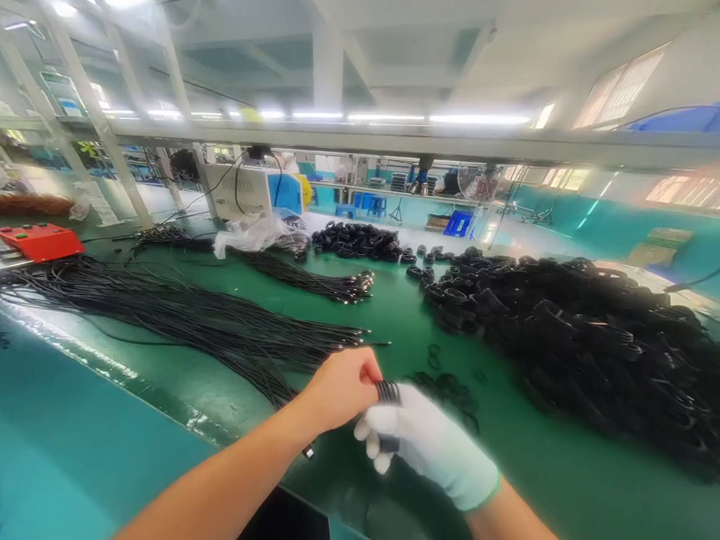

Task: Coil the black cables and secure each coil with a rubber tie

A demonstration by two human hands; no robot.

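A small coil of black cable (388, 393) is wrapped in the fingers of my right hand (434, 445), which wears a white glove. My left hand (344, 389), bare, is closed against the left side of that coil, with its fingertips partly hidden. Both hands are over the near edge of the green table. Just left of them lies a long bundle of straight black cables (214, 322) with metal tips. One cable end with a pale tip (308, 452) sticks out below my left forearm.
A large heap of coiled black cables (575, 333) covers the right side, with a smaller pile (356, 242) at the back. Loose black rings (447, 389) lie beyond my right hand. A second cable bundle (319, 279), a plastic bag (252, 233) and a red control box (40, 242) are farther left.
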